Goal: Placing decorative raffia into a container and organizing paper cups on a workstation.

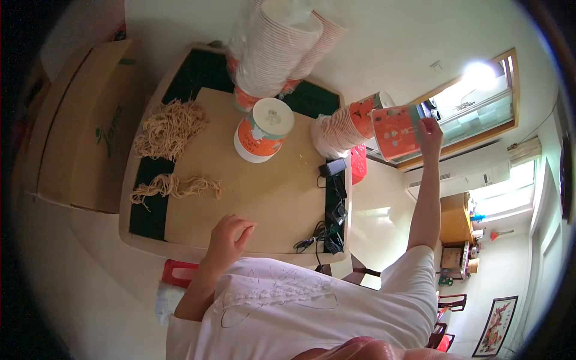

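1. The orange paper cup is held out past the right edge of the table, grasped by the right hand at its far side, with the arm stretched fully forward.
2. Nearest the body, the left hand is rested at the front edge of the table, its fingers loosely curled and nothing gripped in them.
3. A tangle of black cables and adapters is seen at the front right corner of the table.
4. A small bundle of dried noodles is laid ahead of the left hand, and a larger heap of dried noodles lies beyond it.
5. An upturned orange and white cup is stood at the middle of the table.
6. A sideways stack of cups is lying just left of the held cup.
7. Tall stacks of white cups are set at the far end.
8. A cardboard box is placed left of the table.
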Demonstrator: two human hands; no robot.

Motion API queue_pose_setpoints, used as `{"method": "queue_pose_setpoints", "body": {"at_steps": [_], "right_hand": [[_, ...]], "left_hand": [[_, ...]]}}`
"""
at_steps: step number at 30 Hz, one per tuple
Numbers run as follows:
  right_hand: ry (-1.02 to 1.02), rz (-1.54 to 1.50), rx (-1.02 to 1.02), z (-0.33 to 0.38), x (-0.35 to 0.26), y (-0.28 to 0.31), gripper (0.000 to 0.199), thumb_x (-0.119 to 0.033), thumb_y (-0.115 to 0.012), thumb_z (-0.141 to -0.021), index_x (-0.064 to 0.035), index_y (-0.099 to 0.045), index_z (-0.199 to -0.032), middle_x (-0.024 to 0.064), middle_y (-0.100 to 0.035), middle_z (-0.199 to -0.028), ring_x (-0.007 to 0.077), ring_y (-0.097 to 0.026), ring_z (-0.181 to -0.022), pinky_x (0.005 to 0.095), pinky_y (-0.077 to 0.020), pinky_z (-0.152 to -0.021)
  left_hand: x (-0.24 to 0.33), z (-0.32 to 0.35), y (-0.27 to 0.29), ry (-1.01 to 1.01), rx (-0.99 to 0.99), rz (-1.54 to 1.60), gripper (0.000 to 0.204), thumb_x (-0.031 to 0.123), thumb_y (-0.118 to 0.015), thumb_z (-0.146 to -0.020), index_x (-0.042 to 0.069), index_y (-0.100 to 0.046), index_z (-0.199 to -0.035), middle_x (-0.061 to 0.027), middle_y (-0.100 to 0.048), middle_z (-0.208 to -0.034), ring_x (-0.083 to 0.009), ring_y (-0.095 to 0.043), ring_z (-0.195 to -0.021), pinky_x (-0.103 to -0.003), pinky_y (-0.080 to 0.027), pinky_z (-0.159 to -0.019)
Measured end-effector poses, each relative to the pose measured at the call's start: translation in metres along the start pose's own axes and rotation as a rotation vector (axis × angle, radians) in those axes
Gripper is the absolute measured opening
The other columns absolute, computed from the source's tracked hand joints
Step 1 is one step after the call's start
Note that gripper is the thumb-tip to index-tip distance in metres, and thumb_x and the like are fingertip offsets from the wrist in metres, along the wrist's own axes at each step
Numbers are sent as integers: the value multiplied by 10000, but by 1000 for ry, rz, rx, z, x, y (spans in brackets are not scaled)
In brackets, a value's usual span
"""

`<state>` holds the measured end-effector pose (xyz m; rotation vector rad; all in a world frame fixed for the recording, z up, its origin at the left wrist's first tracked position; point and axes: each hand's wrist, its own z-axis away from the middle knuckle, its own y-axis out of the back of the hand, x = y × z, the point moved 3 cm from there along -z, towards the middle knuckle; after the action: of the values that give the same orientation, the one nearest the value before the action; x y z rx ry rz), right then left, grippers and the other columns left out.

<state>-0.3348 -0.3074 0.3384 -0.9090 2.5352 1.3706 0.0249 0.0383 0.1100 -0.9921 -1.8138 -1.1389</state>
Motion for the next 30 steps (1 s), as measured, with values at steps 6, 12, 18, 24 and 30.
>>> {"method": "queue_pose_setpoints", "body": {"at_steps": [6,12,18,24,30], "right_hand": [[25,9,-23,-18,-24,-4,155,-159,-651,-825,-10,-637,-868,62,-646,-743,117,-589,-695,268,-473,-657],[172,-217,-125,-70,-43,-18,135,-114,-650,-823,-27,-632,-925,23,-629,-802,96,-563,-735,245,-461,-686],[267,-104,-108,-108,-5,-45,131,-114,-647,-797,-31,-646,-899,82,-639,-828,161,-601,-774,294,-477,-723],[266,111,-84,-101,45,-55,163,-180,-638,-775,-45,-656,-866,123,-636,-821,251,-623,-758,346,-485,-708],[188,-34,-86,-77,87,-59,147,-174,-623,-804,-51,-649,-880,86,-653,-782,179,-626,-782,302,-481,-724]], "left_hand": [[-7,5,6,84,32,24,61,67,-630,-796,42,-650,-848,-92,-626,-809,-271,-591,-786,-361,-472,-697],[-4,-3,3,113,-36,28,49,57,-637,-800,36,-661,-837,-98,-642,-804,-255,-621,-765,-340,-482,-690],[-2,-6,3,102,-29,36,60,58,-635,-801,33,-663,-848,-99,-644,-812,-246,-629,-773,-333,-490,-680],[-14,4,8,153,-4,43,58,51,-631,-804,25,-659,-846,-104,-643,-807,-243,-630,-769,-322,-490,-662],[-15,7,7,133,-6,26,62,61,-640,-802,25,-658,-849,-107,-643,-805,-247,-623,-749,-338,-484,-667]]}}
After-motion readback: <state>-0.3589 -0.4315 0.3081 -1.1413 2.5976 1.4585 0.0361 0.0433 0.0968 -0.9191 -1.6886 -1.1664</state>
